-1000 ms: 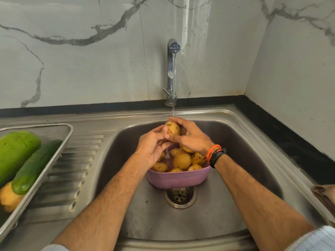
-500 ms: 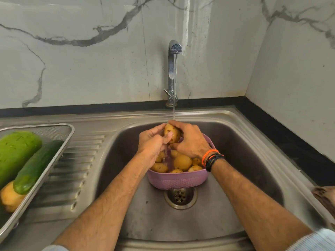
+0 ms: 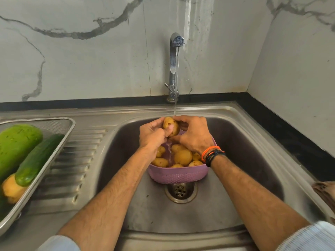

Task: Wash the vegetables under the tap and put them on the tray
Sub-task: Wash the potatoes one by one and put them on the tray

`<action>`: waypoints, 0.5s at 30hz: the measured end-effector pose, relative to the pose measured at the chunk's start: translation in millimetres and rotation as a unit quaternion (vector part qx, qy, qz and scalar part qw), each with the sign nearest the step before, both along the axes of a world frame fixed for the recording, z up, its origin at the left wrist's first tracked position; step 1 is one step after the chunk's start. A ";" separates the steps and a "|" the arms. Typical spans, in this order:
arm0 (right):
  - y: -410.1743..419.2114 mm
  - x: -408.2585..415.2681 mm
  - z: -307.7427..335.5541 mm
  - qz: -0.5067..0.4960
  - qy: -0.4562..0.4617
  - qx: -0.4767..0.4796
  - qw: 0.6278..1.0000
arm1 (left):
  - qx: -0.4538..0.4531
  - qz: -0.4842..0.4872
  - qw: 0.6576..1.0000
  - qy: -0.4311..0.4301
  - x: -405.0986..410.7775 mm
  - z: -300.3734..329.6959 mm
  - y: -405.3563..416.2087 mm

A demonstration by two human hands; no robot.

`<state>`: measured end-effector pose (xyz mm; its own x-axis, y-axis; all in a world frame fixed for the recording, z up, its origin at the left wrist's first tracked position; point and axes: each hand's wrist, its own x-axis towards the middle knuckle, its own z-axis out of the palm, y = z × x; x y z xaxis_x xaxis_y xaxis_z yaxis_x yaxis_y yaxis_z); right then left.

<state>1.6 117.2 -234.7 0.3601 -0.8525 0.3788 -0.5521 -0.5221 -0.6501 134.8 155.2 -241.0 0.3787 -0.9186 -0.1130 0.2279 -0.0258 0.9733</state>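
Left hand [image 3: 152, 134]: curled round the small speckled yellow potato [image 3: 171, 126], thumb pressed on it.
Right hand [image 3: 194, 135]: fingers clasp the same potato, under the steel tap [image 3: 174, 66].
Below the hands: pink perforated plastic basket [image 3: 178, 173] of potatoes.
Far left of them: steel mesh tray [image 3: 59, 142].

My left hand [image 3: 153, 134] and right hand [image 3: 194, 135] cover much of the potato [image 3: 170, 126]. The tray [image 3: 59, 142] runs off the left edge; a brown object [image 3: 325, 193] at the right edge is unidentifiable.
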 end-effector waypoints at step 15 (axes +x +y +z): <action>1.3 3.0 0.2 0.020 0.031 -0.025 0.999 | -0.004 -0.013 1.000 -0.017 -1.2 0.6 1.4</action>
